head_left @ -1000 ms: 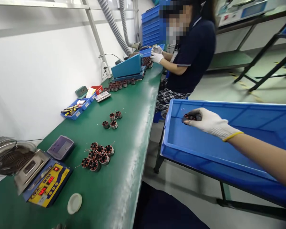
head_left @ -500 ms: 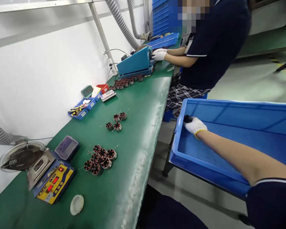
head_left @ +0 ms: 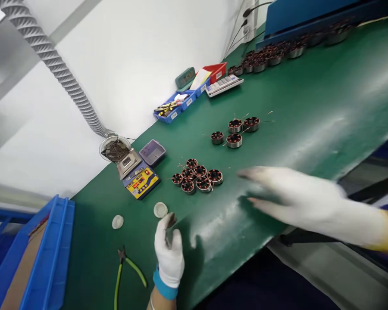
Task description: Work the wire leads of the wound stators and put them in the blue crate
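My left hand, in a white glove with a blue cuff, rests on the green bench near its front edge. It is closed round a small dark tool that sticks up past the fingers. My right hand, also gloved and blurred by motion, reaches in from the right just above the bench with fingers stretched out and nothing in them. Its fingertips are a little to the right of a cluster of several copper-wound stators. A smaller group of stators lies farther back.
A solder pot with a yellow controller stands left of the cluster under a grey hose. Green-handled pliers and two white lids lie near my left hand. A blue bin stands at the left; tool trays, a calculator and a stator row sit behind.
My view swung from the blue bin on the right back to the bench. My right hand left that bin and now reaches over the bench; my left hand has come into view.
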Demonstrator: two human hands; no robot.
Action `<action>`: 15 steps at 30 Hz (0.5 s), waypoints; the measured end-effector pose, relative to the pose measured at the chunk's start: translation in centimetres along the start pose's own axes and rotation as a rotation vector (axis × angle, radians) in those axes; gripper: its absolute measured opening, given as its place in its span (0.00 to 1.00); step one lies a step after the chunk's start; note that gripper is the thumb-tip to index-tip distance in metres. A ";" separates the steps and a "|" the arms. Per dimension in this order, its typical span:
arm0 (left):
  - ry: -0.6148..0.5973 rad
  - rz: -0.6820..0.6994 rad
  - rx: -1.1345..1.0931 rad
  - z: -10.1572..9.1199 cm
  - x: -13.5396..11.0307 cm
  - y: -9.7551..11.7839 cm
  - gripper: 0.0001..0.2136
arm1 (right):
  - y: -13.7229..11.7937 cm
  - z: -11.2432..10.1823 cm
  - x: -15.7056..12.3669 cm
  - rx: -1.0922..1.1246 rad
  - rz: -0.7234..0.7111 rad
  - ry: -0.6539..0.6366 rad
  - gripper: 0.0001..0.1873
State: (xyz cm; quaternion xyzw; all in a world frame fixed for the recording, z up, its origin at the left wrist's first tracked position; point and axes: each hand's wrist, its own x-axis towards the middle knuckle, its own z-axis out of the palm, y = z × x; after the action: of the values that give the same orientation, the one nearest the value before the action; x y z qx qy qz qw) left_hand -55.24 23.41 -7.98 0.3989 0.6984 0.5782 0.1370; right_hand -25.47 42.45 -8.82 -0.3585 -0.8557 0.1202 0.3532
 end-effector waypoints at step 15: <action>-0.253 -0.752 -0.700 0.6 -1.0 2.5 0.35 | -14.3 7.5 0.7 0.177 -0.501 -0.124 0.28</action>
State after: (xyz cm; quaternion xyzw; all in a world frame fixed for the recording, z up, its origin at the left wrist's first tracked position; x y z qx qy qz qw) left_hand -53.23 23.17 -6.08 0.1176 0.5367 0.6350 0.5430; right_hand -38.55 33.05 -7.34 -0.0951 -0.9239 0.1250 0.3489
